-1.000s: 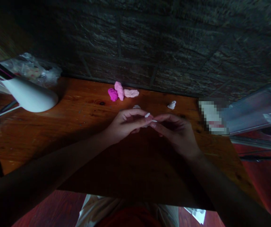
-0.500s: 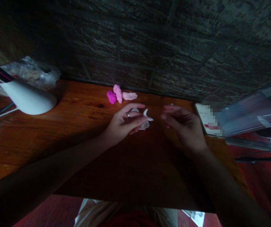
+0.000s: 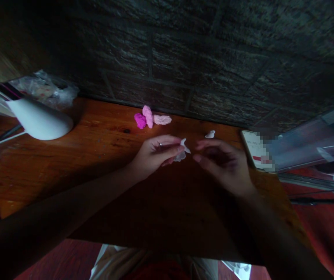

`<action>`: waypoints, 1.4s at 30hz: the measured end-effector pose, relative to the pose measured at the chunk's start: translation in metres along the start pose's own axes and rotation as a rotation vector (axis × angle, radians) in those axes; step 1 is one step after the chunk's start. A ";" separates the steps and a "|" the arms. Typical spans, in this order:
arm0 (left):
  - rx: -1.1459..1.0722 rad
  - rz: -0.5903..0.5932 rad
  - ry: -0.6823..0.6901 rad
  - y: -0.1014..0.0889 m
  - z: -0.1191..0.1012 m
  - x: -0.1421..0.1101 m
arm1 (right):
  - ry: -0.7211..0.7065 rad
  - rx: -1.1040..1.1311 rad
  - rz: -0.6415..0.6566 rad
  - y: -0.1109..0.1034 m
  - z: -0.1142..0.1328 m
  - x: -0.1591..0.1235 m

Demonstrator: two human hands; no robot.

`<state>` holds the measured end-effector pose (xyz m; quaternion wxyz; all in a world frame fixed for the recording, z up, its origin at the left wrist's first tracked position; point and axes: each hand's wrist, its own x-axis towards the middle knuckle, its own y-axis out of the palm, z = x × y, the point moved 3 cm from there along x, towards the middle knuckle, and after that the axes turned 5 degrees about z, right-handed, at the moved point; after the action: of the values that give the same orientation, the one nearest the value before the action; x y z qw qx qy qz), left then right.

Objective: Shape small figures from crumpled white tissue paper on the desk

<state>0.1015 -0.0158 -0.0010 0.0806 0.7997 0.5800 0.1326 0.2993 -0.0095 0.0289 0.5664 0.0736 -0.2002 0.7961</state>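
Observation:
My left hand (image 3: 159, 153) pinches a small white curved piece (image 3: 185, 146), soft clay by its look, between thumb and fingers. Below its fingertips a thin whitish, see-through scrap (image 3: 180, 156) pokes out; I cannot tell whether the two are joined. Just to the right hovers my right hand (image 3: 223, 161), thumb and forefinger apart, with nothing seen between them. Behind that hand a small white lump (image 3: 210, 134) lies on the wooden table (image 3: 103, 136). Near the wall sit a magenta clay lump (image 3: 140, 121), a pink one (image 3: 148, 116) and a paler pink one (image 3: 162, 119).
A white lamp-like object (image 3: 43, 120) with a cable stands at the left, before a crumpled clear plastic bag (image 3: 50, 89). At the right lie a phone (image 3: 254, 147) and a clear plastic box (image 3: 315, 136). A dark brick wall (image 3: 169, 58) closes the back.
My right hand has shifted lower and its thumb and forefinger have parted more, baring the white lump behind it. My left hand still grips the white piece, now turned a little.

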 end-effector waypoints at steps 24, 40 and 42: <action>0.012 0.162 0.017 0.003 0.001 -0.003 | 0.134 0.149 0.034 0.026 -0.008 -0.010; 0.151 0.117 0.075 0.005 -0.010 -0.004 | 0.063 -0.045 -0.020 0.024 -0.001 -0.013; 0.151 0.114 0.081 0.004 -0.010 -0.004 | 0.069 -0.051 -0.031 0.024 -0.001 -0.013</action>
<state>0.1010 -0.0210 0.0090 -0.0113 0.8292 0.5446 0.1251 0.2812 -0.0268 0.0179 0.5868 0.0346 -0.1997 0.7840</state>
